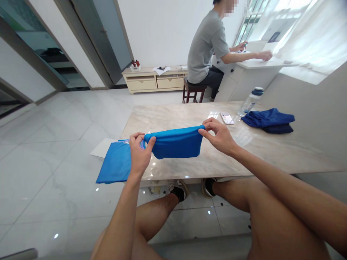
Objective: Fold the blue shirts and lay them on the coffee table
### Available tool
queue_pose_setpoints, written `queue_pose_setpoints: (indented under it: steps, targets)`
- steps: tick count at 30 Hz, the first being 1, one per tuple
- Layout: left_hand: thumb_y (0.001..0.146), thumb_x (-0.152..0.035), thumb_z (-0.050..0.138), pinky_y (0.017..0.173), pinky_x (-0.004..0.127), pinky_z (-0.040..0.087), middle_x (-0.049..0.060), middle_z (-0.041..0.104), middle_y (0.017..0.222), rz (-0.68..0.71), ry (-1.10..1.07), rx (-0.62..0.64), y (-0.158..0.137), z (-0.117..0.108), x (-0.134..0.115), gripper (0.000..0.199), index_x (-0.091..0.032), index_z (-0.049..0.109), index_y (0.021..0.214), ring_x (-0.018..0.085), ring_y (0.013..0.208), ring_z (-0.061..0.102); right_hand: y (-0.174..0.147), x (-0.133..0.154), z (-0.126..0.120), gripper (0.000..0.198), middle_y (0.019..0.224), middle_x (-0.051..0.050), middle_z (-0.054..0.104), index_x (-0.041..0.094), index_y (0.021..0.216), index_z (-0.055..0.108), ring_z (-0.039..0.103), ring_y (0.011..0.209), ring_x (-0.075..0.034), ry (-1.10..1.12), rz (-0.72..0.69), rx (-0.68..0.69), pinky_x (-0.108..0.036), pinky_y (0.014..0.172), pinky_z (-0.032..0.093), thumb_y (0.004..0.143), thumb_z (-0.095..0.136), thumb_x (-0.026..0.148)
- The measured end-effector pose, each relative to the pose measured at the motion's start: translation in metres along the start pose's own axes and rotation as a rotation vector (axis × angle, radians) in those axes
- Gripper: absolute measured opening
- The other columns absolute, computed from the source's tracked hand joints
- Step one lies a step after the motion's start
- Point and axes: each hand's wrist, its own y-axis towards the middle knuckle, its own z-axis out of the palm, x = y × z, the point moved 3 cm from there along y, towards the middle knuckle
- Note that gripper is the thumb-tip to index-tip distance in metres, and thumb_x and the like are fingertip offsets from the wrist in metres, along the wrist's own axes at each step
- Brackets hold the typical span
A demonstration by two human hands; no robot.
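I hold a bright blue garment (176,144) stretched between both hands just above the near edge of a beige marble table (271,151). My left hand (139,153) pinches its left end, and the rest of the cloth hangs past that hand over the table's left corner. My right hand (218,135) pinches the upper right corner of the garment with thumb and fingers. The stretch between my hands looks folded double.
A folded dark blue garment (268,120) lies at the table's far right, with a phone (227,118) and a water bottle (251,100) beside it. Another person sits on a stool (193,92) at a white desk. A low cabinet (153,79) stands by the wall.
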Motion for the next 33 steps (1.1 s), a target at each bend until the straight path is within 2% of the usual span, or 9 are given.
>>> queue_pose_setpoints:
  steps: [3,7,11,15,17,20,26,29,33]
  targets:
    - [0.095,-0.063,0.068,0.08,0.029,0.052,0.002,0.061,0.089,-0.053,-0.137,0.112,-0.011,-0.004,-0.008,0.045,-0.024,0.053,0.08,0.019,0.088,0.061,-0.003,0.005,0.0,0.049,0.105,-0.008,0.073,0.022,0.078,0.063,0.068,0.097,-0.022,0.071,-0.002,0.034,-0.036,0.089,0.055,0.095,0.075,0.067]
    - [0.09,-0.063,0.075,0.057,0.025,0.035,-0.007,0.038,0.065,-0.208,-0.192,0.131,-0.023,0.0,-0.003,0.052,-0.025,0.043,0.073,0.013,0.06,0.039,-0.006,-0.002,0.005,0.057,0.067,0.002,0.057,0.025,0.079,0.055,0.054,0.062,-0.015,0.122,0.188,0.093,-0.028,0.057,0.044,0.093,0.073,0.077]
    - [0.089,-0.065,0.074,0.057,0.026,0.039,-0.005,0.05,0.066,-0.39,-0.153,0.162,-0.029,0.021,0.033,0.049,-0.025,0.05,0.076,0.014,0.061,0.049,-0.009,-0.029,0.018,0.052,0.061,0.004,0.057,0.025,0.087,0.055,0.054,0.054,-0.014,0.059,0.317,0.159,-0.026,0.049,0.04,0.095,0.072,0.074]
    - [0.091,-0.041,0.077,0.078,0.034,0.055,0.002,0.067,0.083,-0.517,0.166,0.214,-0.032,0.042,0.076,0.031,-0.019,0.062,0.107,0.024,0.082,0.07,-0.01,-0.074,0.032,0.023,0.074,-0.001,0.072,0.022,0.097,0.057,0.067,0.061,-0.015,-0.141,0.498,0.247,-0.025,0.057,0.046,0.104,0.07,0.04]
    - [0.093,-0.029,0.073,0.094,0.041,0.058,0.01,0.074,0.103,-0.428,0.334,0.256,-0.033,0.048,0.083,0.038,-0.014,0.06,0.125,0.029,0.1,0.074,-0.01,-0.093,0.035,0.009,0.088,-0.005,0.078,0.02,0.104,0.06,0.072,0.067,-0.015,-0.306,0.56,0.292,-0.025,0.065,0.05,0.103,0.067,0.025]
    - [0.101,-0.027,0.063,0.11,0.046,0.054,0.021,0.069,0.134,-0.152,0.448,0.327,-0.038,0.057,0.071,0.041,-0.012,0.057,0.139,0.033,0.127,0.069,-0.01,-0.107,0.039,0.007,0.1,-0.009,0.082,0.018,0.109,0.067,0.076,0.081,-0.018,-0.518,0.525,0.403,-0.026,0.075,0.051,0.102,0.066,0.02]
    - [0.112,-0.036,0.042,0.131,0.05,0.036,0.02,0.053,0.167,0.228,0.485,0.589,-0.075,0.08,0.034,0.052,-0.015,0.052,0.16,0.034,0.158,0.046,-0.021,-0.124,0.054,0.015,0.114,-0.015,0.082,0.015,0.109,0.076,0.076,0.111,-0.027,-0.604,0.604,0.521,-0.028,0.091,0.053,0.098,0.077,0.026]
    - [0.11,-0.039,0.051,0.137,0.06,0.022,0.015,0.037,0.181,0.19,0.589,0.771,-0.097,0.086,0.044,0.065,-0.021,0.041,0.171,0.038,0.17,0.024,-0.027,-0.135,0.064,0.026,0.105,-0.014,0.083,0.013,0.112,0.075,0.079,0.098,-0.025,-0.572,0.688,0.542,-0.028,0.083,0.057,0.098,0.08,0.034]
    - [0.103,-0.039,0.065,0.132,0.066,0.032,0.015,0.038,0.18,0.066,0.699,0.88,-0.103,0.076,0.061,0.067,-0.025,0.05,0.167,0.045,0.168,0.027,-0.036,-0.145,0.075,0.038,0.094,-0.011,0.082,0.015,0.108,0.075,0.077,0.079,-0.02,-0.336,0.911,0.553,-0.025,0.061,0.057,0.096,0.083,0.05]
